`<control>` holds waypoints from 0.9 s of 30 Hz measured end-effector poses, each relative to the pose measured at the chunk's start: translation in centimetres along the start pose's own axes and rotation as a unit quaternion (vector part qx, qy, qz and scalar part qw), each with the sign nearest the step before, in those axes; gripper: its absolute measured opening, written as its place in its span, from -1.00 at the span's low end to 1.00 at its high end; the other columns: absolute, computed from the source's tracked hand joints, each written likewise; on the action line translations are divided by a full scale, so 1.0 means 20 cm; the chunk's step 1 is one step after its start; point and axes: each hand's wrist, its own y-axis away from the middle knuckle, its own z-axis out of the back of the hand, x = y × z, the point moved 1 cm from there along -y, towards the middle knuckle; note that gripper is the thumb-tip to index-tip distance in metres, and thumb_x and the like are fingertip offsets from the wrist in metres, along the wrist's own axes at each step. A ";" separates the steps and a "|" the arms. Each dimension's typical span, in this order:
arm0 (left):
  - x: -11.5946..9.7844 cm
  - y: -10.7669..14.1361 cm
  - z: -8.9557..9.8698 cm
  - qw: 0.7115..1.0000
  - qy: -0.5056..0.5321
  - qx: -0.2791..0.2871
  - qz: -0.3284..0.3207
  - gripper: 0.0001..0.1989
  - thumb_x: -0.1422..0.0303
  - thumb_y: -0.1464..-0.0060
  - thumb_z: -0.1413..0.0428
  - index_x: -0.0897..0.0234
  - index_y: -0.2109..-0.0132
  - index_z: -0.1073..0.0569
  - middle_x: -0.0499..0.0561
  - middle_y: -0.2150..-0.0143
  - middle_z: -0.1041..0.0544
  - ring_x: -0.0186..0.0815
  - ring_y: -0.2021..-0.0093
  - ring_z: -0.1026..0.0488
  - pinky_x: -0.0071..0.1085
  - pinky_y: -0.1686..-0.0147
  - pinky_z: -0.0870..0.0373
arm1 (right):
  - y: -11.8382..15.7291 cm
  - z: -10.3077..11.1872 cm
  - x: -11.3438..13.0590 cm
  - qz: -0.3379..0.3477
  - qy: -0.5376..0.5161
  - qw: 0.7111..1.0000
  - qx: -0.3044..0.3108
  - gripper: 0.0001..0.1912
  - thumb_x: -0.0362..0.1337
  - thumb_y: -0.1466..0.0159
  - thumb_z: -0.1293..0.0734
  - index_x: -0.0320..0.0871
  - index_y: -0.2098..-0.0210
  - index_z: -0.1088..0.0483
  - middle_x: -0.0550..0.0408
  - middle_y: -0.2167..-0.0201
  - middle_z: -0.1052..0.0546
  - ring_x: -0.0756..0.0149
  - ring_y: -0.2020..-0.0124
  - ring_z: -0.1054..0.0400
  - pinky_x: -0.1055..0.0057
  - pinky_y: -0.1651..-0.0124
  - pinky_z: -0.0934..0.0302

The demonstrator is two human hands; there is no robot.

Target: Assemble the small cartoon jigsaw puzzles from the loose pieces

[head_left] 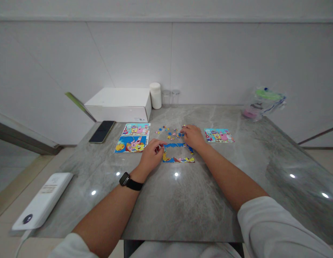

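Observation:
A partly assembled jigsaw puzzle (178, 160) lies on the table in front of me, its blue and yellow border framing bare tabletop. My left hand (152, 154) rests at its upper left corner; the index finger reaches to the edge and the other fingers are loosely curled, with no piece visible in them. Beyond the border, loose puzzle pieces (170, 134) are scattered. Over the right end of these pieces is my right hand (193, 137), fingers bent down and somewhat apart, fingertips among the pieces. Whether a fingertip touches one piece is too small to tell.
Left of the puzzle lie two cartoon picture sheets (132, 144) and a phone (102, 132); another picture card (219, 135) lies right. Behind stand a white box (118, 104), a white bottle (155, 96) and two glasses (175, 99). A plastic bag (263, 104) and a white cabled device (44, 200) sit near edges.

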 end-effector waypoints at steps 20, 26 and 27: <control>-0.01 0.00 0.00 1.000 0.001 0.007 -0.001 -0.78 0.49 -0.24 -0.10 0.21 0.07 -0.61 0.00 0.20 -0.53 -0.30 0.27 -0.44 -0.32 0.17 -0.45 | 0.00 0.02 -0.03 -0.016 -0.030 0.999 -0.013 -0.57 -0.53 -0.29 -0.27 -0.04 0.05 -0.67 -0.01 -0.10 -0.61 0.10 -0.13 -0.41 0.21 -0.24 -0.23; 0.01 0.00 0.00 1.000 0.006 0.002 -0.008 -0.77 0.50 -0.24 -0.10 0.22 0.06 -0.61 0.00 0.19 -0.52 -0.31 0.29 -0.43 -0.34 0.19 -0.44 | -0.01 0.00 -0.04 0.006 -0.026 1.000 0.004 -0.56 -0.54 -0.30 -0.29 0.01 0.06 -0.68 0.03 -0.12 -0.60 0.11 -0.15 -0.40 0.22 -0.26 -0.20; 0.01 0.00 0.00 1.000 0.005 0.001 -0.009 -0.77 0.50 -0.24 -0.10 0.22 0.06 -0.61 0.00 0.20 -0.52 -0.31 0.29 -0.42 -0.34 0.20 -0.43 | -0.01 -0.01 -0.03 0.014 -0.025 1.000 0.009 -0.56 -0.54 -0.30 -0.28 0.02 0.06 -0.69 0.04 -0.12 -0.60 0.11 -0.15 -0.40 0.21 -0.26 -0.19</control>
